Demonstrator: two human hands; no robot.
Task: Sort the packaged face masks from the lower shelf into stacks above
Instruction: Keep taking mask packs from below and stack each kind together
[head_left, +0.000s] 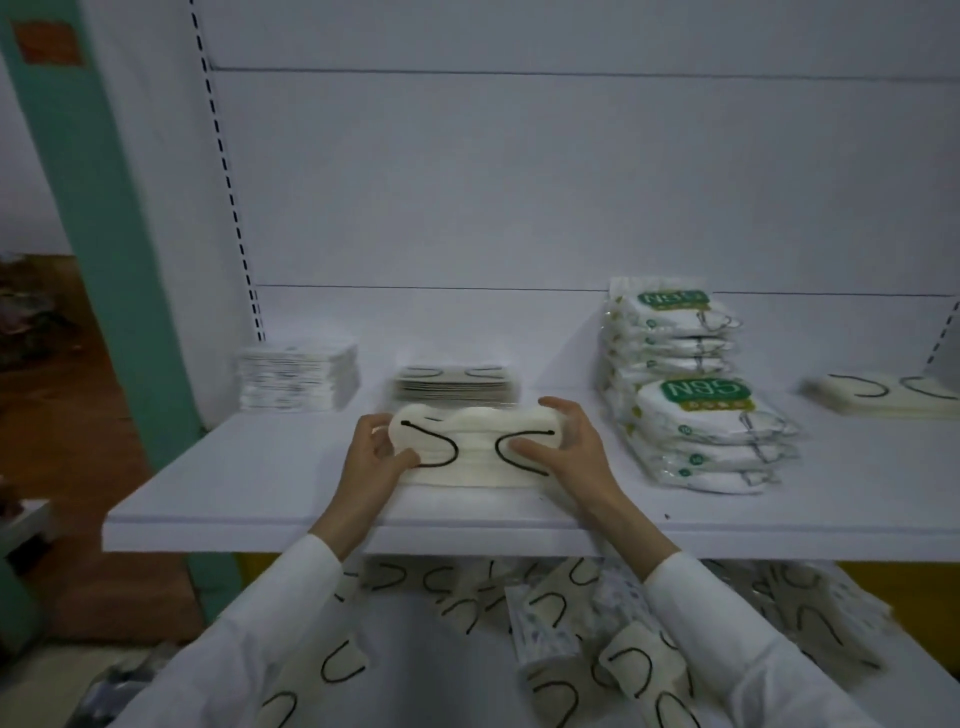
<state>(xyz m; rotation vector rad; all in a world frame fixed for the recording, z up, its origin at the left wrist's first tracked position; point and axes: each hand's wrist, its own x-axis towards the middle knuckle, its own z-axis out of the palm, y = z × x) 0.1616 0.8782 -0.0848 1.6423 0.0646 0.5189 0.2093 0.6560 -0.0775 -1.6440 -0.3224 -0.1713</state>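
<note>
Now mask stack pinched between both hands' fingers.

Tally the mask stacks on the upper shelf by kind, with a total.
Cream mask stacks with black ear loops: 3
Green-labelled N95 pack stacks: 2
White printed pack stack: 1
Total: 6 stacks

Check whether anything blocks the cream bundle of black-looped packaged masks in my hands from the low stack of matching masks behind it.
Nothing visible does. The cream bundle of black-looped masks, gripped by the left hand and right hand, sits directly before the low matching stack. The green-labelled white N95 packs stand off to the right.
</note>
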